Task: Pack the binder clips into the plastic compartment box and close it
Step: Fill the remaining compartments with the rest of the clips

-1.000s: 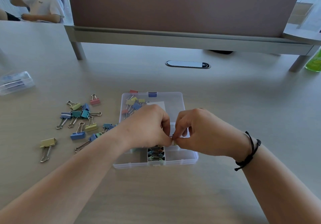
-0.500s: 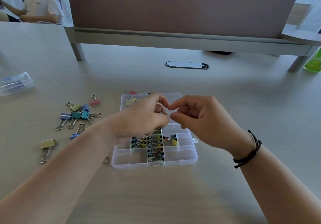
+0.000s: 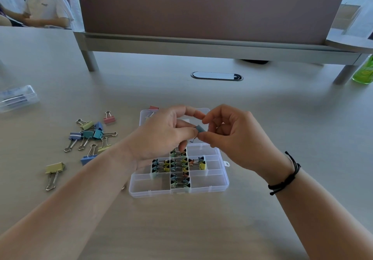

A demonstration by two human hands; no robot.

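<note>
Hands are pinching one blue clip (image 3: 199, 128) together above the open box (image 3: 219, 181).

Risk is lying in the small, springy clip: it is sitting only between fingertips, so a slip could be dropping it into a wrong cell or out onto the bench (image 3: 181, 229). Left hand (image 3: 161, 136) and right hand (image 3: 230, 136) are both curling round it, fingertips nearly meeting. Middle cells are already holding clips; loose clips (image 3: 88, 136) are waiting at nine o'clock of the box.
</note>
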